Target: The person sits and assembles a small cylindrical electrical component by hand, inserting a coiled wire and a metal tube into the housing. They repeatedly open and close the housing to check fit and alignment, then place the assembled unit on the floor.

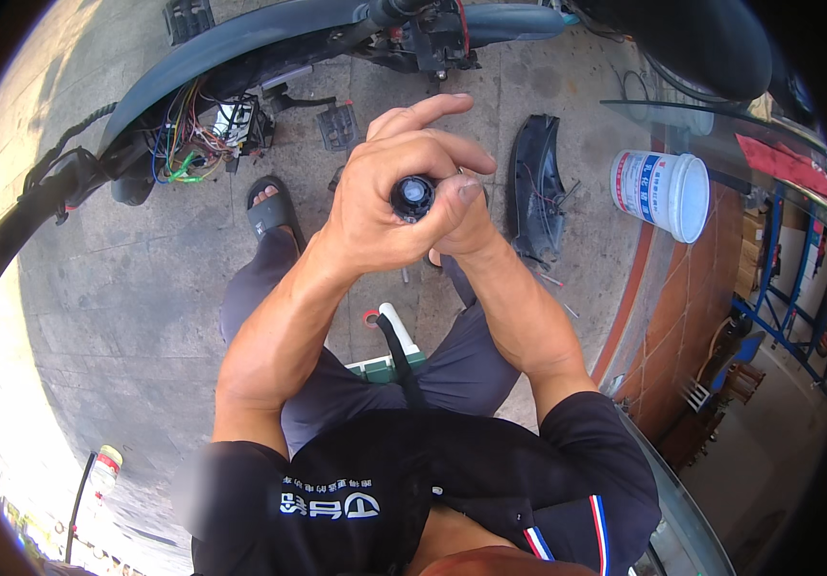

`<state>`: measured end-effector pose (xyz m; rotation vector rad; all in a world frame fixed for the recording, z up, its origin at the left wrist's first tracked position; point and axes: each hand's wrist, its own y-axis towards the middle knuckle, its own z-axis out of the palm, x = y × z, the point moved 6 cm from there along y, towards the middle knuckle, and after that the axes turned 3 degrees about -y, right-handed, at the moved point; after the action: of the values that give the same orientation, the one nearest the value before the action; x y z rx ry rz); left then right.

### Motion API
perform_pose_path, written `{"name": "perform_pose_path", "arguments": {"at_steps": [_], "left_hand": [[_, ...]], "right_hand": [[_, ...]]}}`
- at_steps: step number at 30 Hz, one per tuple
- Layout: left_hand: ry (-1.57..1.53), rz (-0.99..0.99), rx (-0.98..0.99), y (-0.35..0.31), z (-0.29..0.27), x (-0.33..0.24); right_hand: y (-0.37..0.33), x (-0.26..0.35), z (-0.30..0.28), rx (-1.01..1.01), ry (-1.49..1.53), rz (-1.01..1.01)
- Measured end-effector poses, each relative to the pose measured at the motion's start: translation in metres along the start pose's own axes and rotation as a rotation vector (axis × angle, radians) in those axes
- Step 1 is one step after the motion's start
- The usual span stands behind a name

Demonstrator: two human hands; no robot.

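Note:
Held end-on toward me is a black round-ended thing (414,197) with a pale, shiny centre; its length is hidden, so its kind does not show. My left hand (372,192) is closed round it, thumb across the near side, with a couple of fingers stretched loosely past it. Behind and to the right, my right hand (471,226) is close against the left; its fingers are hidden. Beyond both hands stands a vehicle with a dark curved body panel (212,58), and a bundle of coloured wires (188,134) hangs out at its left.
A dark curved plastic cover (534,187) lies on the paving right of my hands. Farther right is a white bucket (661,195) with a printed label. Black pedals (338,126) lie near the vehicle. Between my legs sits a green and white box (384,365) with a red tape ring (371,319).

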<state>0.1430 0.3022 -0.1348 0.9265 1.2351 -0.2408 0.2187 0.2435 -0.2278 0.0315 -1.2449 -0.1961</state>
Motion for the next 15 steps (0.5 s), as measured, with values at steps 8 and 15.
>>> {"name": "perform_pose_path", "arguments": {"at_steps": [8, 15], "left_hand": [[0.162, 0.03, 0.057, -0.002, 0.003, -0.006], [0.07, -0.036, -0.096, -0.002, -0.003, 0.002]], "right_hand": [[0.001, 0.014, 0.008, 0.066, 0.176, 0.102], [0.003, 0.018, 0.014, 0.076, 0.396, 0.204]]}}
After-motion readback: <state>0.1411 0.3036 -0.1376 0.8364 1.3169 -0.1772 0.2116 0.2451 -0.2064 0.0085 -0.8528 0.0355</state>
